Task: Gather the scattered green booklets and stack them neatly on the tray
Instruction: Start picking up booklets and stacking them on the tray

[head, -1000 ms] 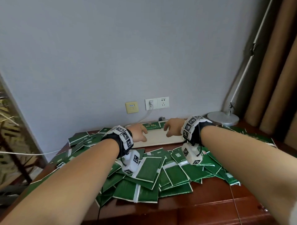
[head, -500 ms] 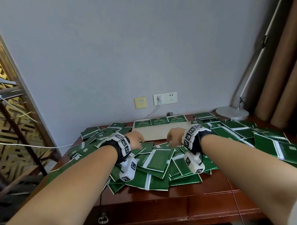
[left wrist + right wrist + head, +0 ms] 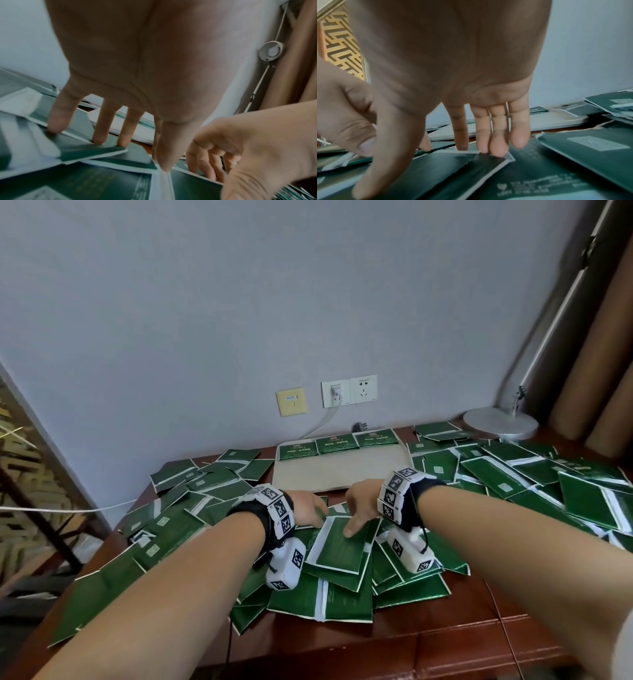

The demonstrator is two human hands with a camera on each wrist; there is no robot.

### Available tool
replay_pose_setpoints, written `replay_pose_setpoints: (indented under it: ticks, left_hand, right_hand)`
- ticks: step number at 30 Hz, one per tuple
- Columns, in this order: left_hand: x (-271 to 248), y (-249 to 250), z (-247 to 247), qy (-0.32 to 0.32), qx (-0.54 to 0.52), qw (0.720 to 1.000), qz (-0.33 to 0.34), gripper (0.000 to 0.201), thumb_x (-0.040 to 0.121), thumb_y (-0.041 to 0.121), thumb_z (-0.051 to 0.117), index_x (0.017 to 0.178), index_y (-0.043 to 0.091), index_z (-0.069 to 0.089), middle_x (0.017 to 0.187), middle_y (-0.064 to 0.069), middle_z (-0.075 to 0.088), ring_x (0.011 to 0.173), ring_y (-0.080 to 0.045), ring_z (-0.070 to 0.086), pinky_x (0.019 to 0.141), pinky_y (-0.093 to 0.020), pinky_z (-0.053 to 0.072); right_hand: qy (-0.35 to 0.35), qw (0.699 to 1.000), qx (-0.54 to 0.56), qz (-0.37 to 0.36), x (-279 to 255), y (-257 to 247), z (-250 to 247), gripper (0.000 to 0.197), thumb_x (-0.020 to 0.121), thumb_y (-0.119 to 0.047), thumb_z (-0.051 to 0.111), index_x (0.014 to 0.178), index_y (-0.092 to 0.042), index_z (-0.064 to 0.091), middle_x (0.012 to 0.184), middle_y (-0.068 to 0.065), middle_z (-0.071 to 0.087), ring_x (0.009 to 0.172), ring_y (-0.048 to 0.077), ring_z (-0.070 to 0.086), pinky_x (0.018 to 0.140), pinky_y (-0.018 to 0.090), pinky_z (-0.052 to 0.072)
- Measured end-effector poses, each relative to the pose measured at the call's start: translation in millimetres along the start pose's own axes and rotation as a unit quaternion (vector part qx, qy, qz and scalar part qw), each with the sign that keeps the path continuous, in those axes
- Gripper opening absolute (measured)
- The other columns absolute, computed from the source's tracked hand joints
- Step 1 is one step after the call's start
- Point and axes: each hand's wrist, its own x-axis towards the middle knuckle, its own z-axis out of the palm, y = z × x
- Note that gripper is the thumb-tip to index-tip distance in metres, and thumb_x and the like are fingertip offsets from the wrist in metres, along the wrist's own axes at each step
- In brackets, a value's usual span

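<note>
Both hands, left hand point(image 3: 308, 507) and right hand point(image 3: 362, 505), press spread fingers onto one green booklet point(image 3: 339, 546), likely to pin and square it before lifting toward the tray point(image 3: 342, 472).

Both hands have drawn back from the tray point(image 3: 337, 474) and now rest straight fingers point(image 3: 498, 135) on the top booklet point(image 3: 339, 546).

Both hands point(image 3: 310, 508) point(image 3: 363, 506) reach forward, fingers extended downward.

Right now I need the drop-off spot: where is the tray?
In the head view the tray lies at the table's back centre against the wall, below the sockets, just beyond both hands, with three booklets along its far edge.
</note>
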Motion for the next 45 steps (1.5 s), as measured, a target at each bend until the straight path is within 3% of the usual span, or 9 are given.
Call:
replay_pose_setpoints:
  ticks: [8, 12, 15, 20, 24, 30, 38, 42, 45]
  left_hand:
    - [8.1, 4.4, 0.1, -0.015, 0.033, 0.999, 0.013, 0.042, 0.098, 0.022, 0.050, 0.140, 0.024, 0.051, 0.145, -0.001, 0.048, 0.129, -0.019, 0.045, 0.096, -0.022, 0.032]
    - [9.9, 3.5, 1.8, 0.003, 0.024, 1.000, -0.001, 0.035, 0.096, 0.020, 0.053, 0.129, 0.013, 0.059, 0.133, -0.005, 0.055, 0.121, -0.023, 0.050, 0.097, -0.027, 0.036]
    - [13.1, -0.3, 2.6, 0.031, 0.004, 0.999, -0.018, 0.010, 0.091, 0.018, 0.057, 0.098, 0.011, 0.060, 0.103, -0.008, 0.056, 0.092, -0.023, 0.050, 0.081, -0.029, 0.039]
    - [12.0, -2.2, 2.0, 0.078, -0.021, 0.995, -0.051, 0.025, 0.088, 0.020, 0.061, 0.104, 0.002, 0.071, 0.097, -0.010, 0.069, 0.075, -0.024, 0.060, 0.063, -0.029, 0.049]
    - [14.3, -6.3, 3.7, 0.108, -0.043, 0.991, -0.066, 0.024, 0.081, 0.021, 0.069, 0.098, 0.004, 0.074, 0.100, -0.010, 0.073, 0.092, -0.025, 0.068, 0.083, -0.037, 0.056]
    - [8.3, -8.9, -3.4, 0.168, -0.044, 0.981, -0.086, 0.023, 0.073, 0.015, 0.078, 0.095, 0.007, 0.074, 0.095, -0.007, 0.072, 0.091, -0.023, 0.068, 0.085, -0.037, 0.057]
    - [-8.9, -11.6, -9.7, 0.259, -0.103, 0.954, -0.107, 0.015, 0.081, 0.004, 0.061, 0.088, 0.006, 0.074, 0.097, -0.009, 0.072, 0.093, -0.026, 0.067, 0.089, -0.037, 0.055]
    - [-21.6, -3.1, -19.1, 0.282, -0.128, 0.946, -0.096, 0.019, 0.080, 0.002, 0.064, 0.094, 0.012, 0.071, 0.108, -0.005, 0.067, 0.103, -0.024, 0.062, 0.092, -0.033, 0.051]
    - [-29.4, 6.9, -23.3, 0.275, -0.162, 0.944, -0.078, 0.021, 0.080, 0.001, 0.065, 0.090, 0.019, 0.061, 0.109, -0.004, 0.065, 0.091, -0.024, 0.064, 0.080, -0.031, 0.054]
  right_hand:
    - [-0.021, 1.000, -0.006, 0.021, 9.3, 0.9, 2.6, 0.062, 0.064, -0.060, 0.079, 0.093, -0.006, 0.068, 0.086, 0.006, 0.072, 0.072, 0.024, 0.063, 0.070, 0.031, 0.053]
    - [-0.018, 1.000, 0.001, 0.025, 6.3, -1.3, 1.4, 0.064, 0.067, -0.057, 0.078, 0.097, -0.002, 0.066, 0.081, 0.006, 0.065, 0.070, 0.023, 0.057, 0.065, 0.029, 0.047]
    - [-0.013, 1.000, 0.010, 0.025, 4.1, -0.3, 1.7, 0.060, 0.073, -0.051, 0.077, 0.103, 0.000, 0.066, 0.088, 0.008, 0.066, 0.076, 0.024, 0.058, 0.072, 0.031, 0.049]
    - [0.011, 0.999, 0.038, 0.009, -4.6, 1.8, 1.8, 0.052, 0.081, -0.036, 0.075, 0.118, -0.001, 0.063, 0.112, 0.016, 0.068, 0.104, 0.033, 0.064, 0.089, 0.038, 0.052]
    - [0.021, 0.999, 0.034, 0.017, -8.5, 0.9, 1.8, 0.040, 0.084, -0.030, 0.072, 0.111, -0.002, 0.067, 0.109, 0.011, 0.069, 0.097, 0.027, 0.065, 0.081, 0.032, 0.050]
    - [0.067, 0.996, 0.052, 0.031, -20.3, 0.9, -6.7, 0.028, 0.083, -0.025, 0.072, 0.102, -0.004, 0.069, 0.095, 0.008, 0.071, 0.082, 0.022, 0.062, 0.079, 0.033, 0.053]
    - [0.134, 0.980, 0.143, 0.035, -52.3, 7.8, -21.3, 0.010, 0.089, -0.004, 0.060, 0.095, -0.011, 0.056, 0.071, -0.003, 0.057, 0.050, 0.013, 0.060, 0.036, 0.016, 0.042]
    - [0.190, 0.970, 0.144, 0.044, -71.4, 13.9, -25.9, 0.020, 0.088, 0.000, 0.053, 0.105, -0.010, 0.058, 0.078, -0.006, 0.045, 0.055, 0.010, 0.050, 0.031, 0.012, 0.039]
    - [0.187, 0.973, 0.124, 0.049, -85.0, 24.2, -30.0, 0.026, 0.089, -0.002, 0.053, 0.113, -0.010, 0.061, 0.086, -0.004, 0.049, 0.066, 0.012, 0.051, 0.037, 0.011, 0.044]
